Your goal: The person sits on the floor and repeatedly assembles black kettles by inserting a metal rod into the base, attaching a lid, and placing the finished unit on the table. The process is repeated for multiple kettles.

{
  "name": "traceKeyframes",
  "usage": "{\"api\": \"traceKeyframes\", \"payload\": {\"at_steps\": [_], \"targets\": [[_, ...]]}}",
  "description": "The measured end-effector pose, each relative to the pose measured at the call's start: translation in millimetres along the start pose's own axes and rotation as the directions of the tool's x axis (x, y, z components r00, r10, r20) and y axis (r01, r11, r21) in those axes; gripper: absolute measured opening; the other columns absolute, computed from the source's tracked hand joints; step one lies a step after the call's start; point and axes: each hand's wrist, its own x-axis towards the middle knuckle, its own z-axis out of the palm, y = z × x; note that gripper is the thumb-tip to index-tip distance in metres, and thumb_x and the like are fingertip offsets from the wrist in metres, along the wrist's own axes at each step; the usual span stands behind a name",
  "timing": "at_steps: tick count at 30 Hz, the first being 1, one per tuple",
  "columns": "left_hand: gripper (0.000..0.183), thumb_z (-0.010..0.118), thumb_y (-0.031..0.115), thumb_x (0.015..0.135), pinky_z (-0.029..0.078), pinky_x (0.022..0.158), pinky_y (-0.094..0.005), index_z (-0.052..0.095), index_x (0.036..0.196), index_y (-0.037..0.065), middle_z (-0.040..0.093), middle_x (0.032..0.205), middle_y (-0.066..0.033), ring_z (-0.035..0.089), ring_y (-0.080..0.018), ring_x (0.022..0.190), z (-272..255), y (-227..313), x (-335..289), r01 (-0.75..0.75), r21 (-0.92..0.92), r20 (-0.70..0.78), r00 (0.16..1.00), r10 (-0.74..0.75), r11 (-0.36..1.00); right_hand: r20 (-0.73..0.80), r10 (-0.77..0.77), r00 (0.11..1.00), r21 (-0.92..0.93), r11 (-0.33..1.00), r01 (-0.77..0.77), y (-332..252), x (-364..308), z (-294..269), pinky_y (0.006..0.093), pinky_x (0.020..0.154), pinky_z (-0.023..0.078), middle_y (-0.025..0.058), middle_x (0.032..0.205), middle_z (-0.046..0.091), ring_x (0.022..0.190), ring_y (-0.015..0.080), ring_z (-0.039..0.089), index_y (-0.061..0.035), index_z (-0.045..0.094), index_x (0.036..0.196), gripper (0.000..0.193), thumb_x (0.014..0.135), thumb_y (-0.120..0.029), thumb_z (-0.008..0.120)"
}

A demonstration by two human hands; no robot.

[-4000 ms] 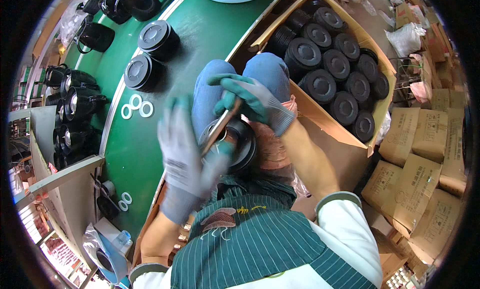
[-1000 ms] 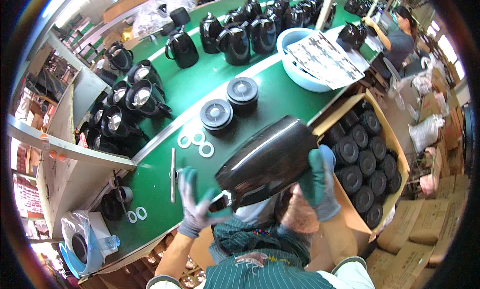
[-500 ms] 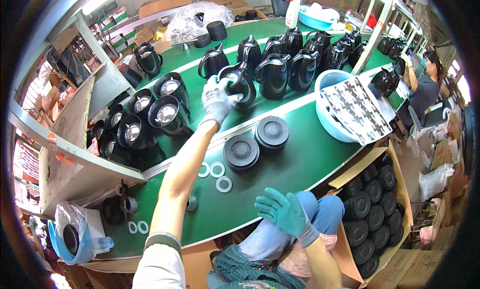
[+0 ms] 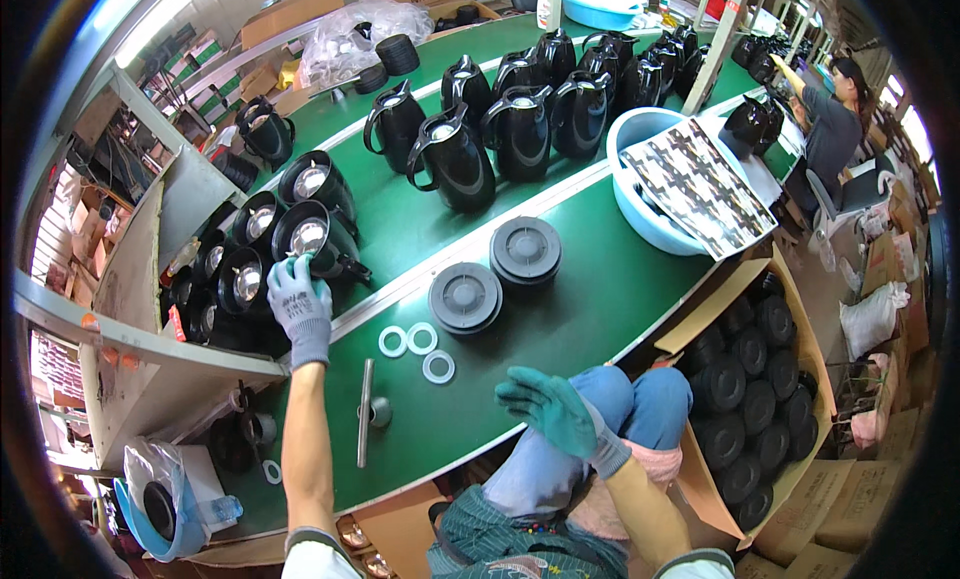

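My left hand (image 4: 301,307), in a pale grey glove with teal fingertips, is closed at the near rim of a black jug (image 4: 345,247). This jug leans with its wide mouth toward me, showing a silvery inside. More such black jugs (image 4: 243,279) crowd around it on the left. Over my lap, my right hand (image 4: 552,411) in a green glove is open, its fingers stretched out and holding nothing. Farther back, the black jug (image 4: 455,167) with a handle and spout stands upright among several others (image 4: 522,139).
Two stacks of dark round discs (image 4: 466,295) and white rings (image 4: 438,367) lie on the green table (image 4: 560,309). A metal rod (image 4: 366,414) is nearby. On the right are a blue basin (image 4: 625,194) and a carton of black round parts (image 4: 752,403); a co-worker (image 4: 835,114) sits beyond.
My left hand has left the upright jug in the middle and moved left and nearer, to the leaning jugs. The metal rod now shows on the table. My right hand stays over my lap.
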Motion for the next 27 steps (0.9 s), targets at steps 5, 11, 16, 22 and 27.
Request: {"api": "traceKeyframes", "payload": {"at_steps": [5, 11, 16, 22, 27], "targets": [[0.039, 0.079, 0.003, 0.073, 0.053, 0.094, -0.0425, 0.071, 0.110, 0.011, 0.064, 0.108, -0.0105, 0.061, -0.0322, 0.109, -15, -18, 13, -0.242, -0.342, -0.079, 0.970, 0.229, 0.908, 0.041, -0.030, 0.999, -0.115, 0.993, 0.034, -3, -1, 3, 0.0418, 0.121, 0.037, 0.0143, 0.156, 0.051, 0.142, 0.0267, 0.050, -0.0024, 0.036, 0.160, 0.059, 0.111, -0.032, 0.046], [0.040, 0.081, 0.002, 0.069, 0.055, 0.086, -0.0421, 0.072, 0.106, 0.012, 0.065, 0.101, -0.0098, 0.063, -0.0320, 0.100, -151, 27, -35, -0.366, -0.510, -0.097, 0.924, 0.370, 0.779, 0.234, -0.392, 0.890, -0.960, 0.052, 0.276, -46, 6, 121, 0.0450, 0.121, 0.037, 0.0173, 0.158, 0.046, 0.145, 0.0342, 0.046, -0.0060, 0.048, 0.154, 0.070, 0.092, -0.028, 0.075], [0.037, 0.083, 0.010, 0.069, 0.058, 0.079, -0.0426, 0.075, 0.105, 0.015, 0.066, 0.098, -0.0088, 0.067, -0.0307, 0.095, -243, 62, -93, -0.539, -0.547, -0.084, 0.796, 0.599, 0.640, 0.485, -0.207, 0.850, -0.622, -0.765, 0.169, -48, 24, 170, 0.0584, 0.118, 0.035, 0.0134, 0.160, 0.040, 0.150, 0.0340, 0.038, -0.0185, 0.053, 0.143, 0.066, 0.086, -0.042, 0.077], [0.045, 0.085, 0.010, 0.073, 0.057, 0.090, -0.0408, 0.074, 0.116, 0.014, 0.068, 0.112, -0.0081, 0.068, -0.0293, 0.107, -260, 60, -153, -0.418, -0.838, -0.182, 0.820, 0.543, 0.350, 0.512, -0.284, 0.810, -0.774, -0.562, 0.292, -33, -47, 150, 0.0526, 0.106, 0.050, 0.0195, 0.144, 0.058, 0.137, 0.0409, 0.055, -0.0079, 0.064, 0.108, 0.043, 0.074, -0.020, 0.086], [0.043, 0.061, 0.004, 0.099, 0.050, 0.107, -0.0350, 0.058, 0.141, -0.003, 0.060, 0.144, -0.0128, 0.062, -0.0217, 0.122, -151, 6, -242, 0.612, -0.785, 0.608, 0.791, 0.073, -0.095, 0.327, -0.554, 0.766, -0.937, -0.088, 0.337, -21, -96, 137, 0.0469, 0.109, 0.052, 0.0272, 0.145, 0.059, 0.136, 0.0433, 0.058, -0.0031, 0.071, 0.098, 0.042, 0.068, -0.016, 0.097]]}}
